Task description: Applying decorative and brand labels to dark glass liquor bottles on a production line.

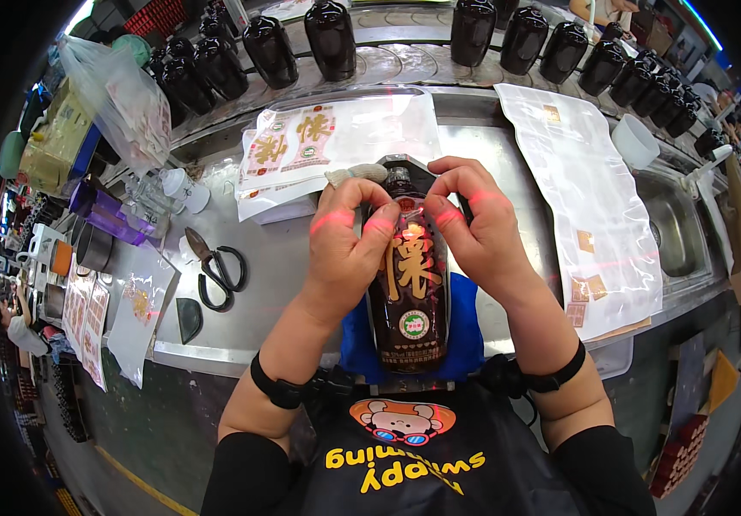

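A dark glossy bottle with gold characters and a round green-and-white emblem lies in front of me, its neck pointing away. It rests on a blue cloth-like support. My left hand is closed at the left of the bottle's shoulder, thumb against its front. From the other side, my right hand curls at the shoulder, thumb on the front and index finger bent near the neck. Between the thumbs is a small red mark below the neck. Red light lines cross both hands and the bottle. Anything thin under my fingertips is hidden.
Black-handled scissors lie left on the metal table. Behind the bottle sits a stack of printed label sheets. A long white backing sheet with a few gold labels lies right, beside a sink. Dark bottles line the far conveyor.
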The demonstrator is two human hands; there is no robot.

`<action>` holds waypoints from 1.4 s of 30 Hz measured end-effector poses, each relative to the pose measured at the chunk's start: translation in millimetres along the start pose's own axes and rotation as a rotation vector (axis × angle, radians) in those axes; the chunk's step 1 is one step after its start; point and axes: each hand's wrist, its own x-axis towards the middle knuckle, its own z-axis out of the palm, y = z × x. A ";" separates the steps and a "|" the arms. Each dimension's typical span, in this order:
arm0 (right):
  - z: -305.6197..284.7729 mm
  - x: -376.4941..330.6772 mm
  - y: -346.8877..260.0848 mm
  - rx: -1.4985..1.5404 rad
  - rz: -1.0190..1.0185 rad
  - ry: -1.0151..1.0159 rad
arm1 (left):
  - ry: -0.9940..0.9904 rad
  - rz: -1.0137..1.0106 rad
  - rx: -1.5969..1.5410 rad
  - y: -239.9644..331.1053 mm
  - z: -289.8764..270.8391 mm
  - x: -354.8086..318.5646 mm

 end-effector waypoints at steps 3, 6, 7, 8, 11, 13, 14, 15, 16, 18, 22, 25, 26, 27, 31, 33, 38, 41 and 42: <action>2.5 -0.6 4.4 0.003 0.015 0.003 | 0.004 0.004 -0.013 -2.1 -0.6 -0.6; 5.0 -0.3 8.0 -0.001 0.026 0.017 | -0.066 0.004 0.050 -4.4 -1.9 -1.3; 5.6 -0.3 8.7 -0.010 0.025 0.012 | -0.064 -0.019 0.045 -5.3 -1.8 -1.5; 6.1 -0.6 9.2 -0.019 0.024 0.007 | -0.063 -0.030 0.043 -6.1 -1.4 -2.1; 5.8 -5.3 8.5 0.203 0.197 0.021 | -0.039 -0.114 -0.205 -7.0 0.2 -5.0; 4.5 -12.0 6.9 0.272 0.285 -0.017 | -0.019 -0.149 -0.408 -5.4 0.3 -9.3; 4.0 -15.7 6.2 0.331 0.386 -0.043 | 0.008 -0.221 -0.598 -4.3 0.5 -11.7; 3.8 -19.2 5.9 0.340 0.373 -0.052 | -0.008 -0.168 -0.616 -2.5 0.9 -15.8; 4.2 -22.0 6.0 0.229 0.278 -0.067 | -0.065 -0.212 -0.596 0.2 1.3 -21.8; 5.3 -26.5 7.5 0.159 0.246 -0.095 | -0.143 -0.256 -0.591 2.2 3.8 -26.6; 7.5 -28.9 13.1 0.312 0.357 -0.137 | -0.117 -0.290 -0.692 3.2 6.8 -29.3; 6.7 -28.5 16.2 0.404 0.380 -0.143 | -0.106 -0.319 -0.696 2.4 7.9 -28.1; 5.8 -28.7 16.6 0.395 0.394 -0.170 | -0.101 -0.310 -0.691 2.0 8.1 -27.8; 5.8 -29.0 16.9 0.390 0.401 -0.183 | -0.100 -0.308 -0.683 1.7 8.2 -27.7; 6.9 -29.9 16.4 0.396 0.381 -0.146 | -0.109 -0.313 -0.749 0.6 6.6 -28.4; 8.0 -29.7 15.9 0.388 0.385 -0.147 | -0.137 -0.327 -0.777 0.2 5.6 -29.5; 7.5 -28.6 15.7 0.384 0.386 -0.151 | -0.131 -0.308 -0.746 -2.8 6.4 -29.8; 5.9 -28.8 16.5 0.438 0.425 -0.148 | -0.141 -0.308 -0.744 -4.1 6.3 -30.0; 5.7 -29.0 16.8 0.514 0.475 -0.142 | -0.148 -0.312 -0.744 -4.1 6.1 -30.4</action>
